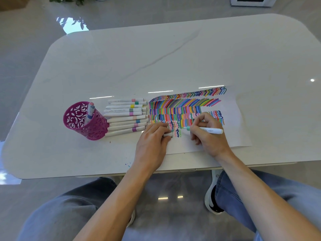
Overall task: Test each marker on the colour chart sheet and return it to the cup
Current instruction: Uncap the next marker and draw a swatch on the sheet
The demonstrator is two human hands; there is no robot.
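The colour chart sheet (232, 119) lies on the table, covered in rows of coloured strokes. My right hand (208, 134) grips a white marker (211, 130) with a pale green band, its tip down on the sheet near the lowest strokes. My left hand (152, 141) rests on the sheet's left part and holds a white marker cap (168, 135) in its fingers. A magenta cut-out cup (85, 121) stands at the left with two markers (90, 112) in it. Between the cup and the sheet lie several white markers (126, 117) in a row.
The white table (156, 58) has rounded corners, and its near edge runs just below my wrists. Small ink specks (127, 164) mark the table near my left forearm. My knees and a shoe (212, 193) show below the table.
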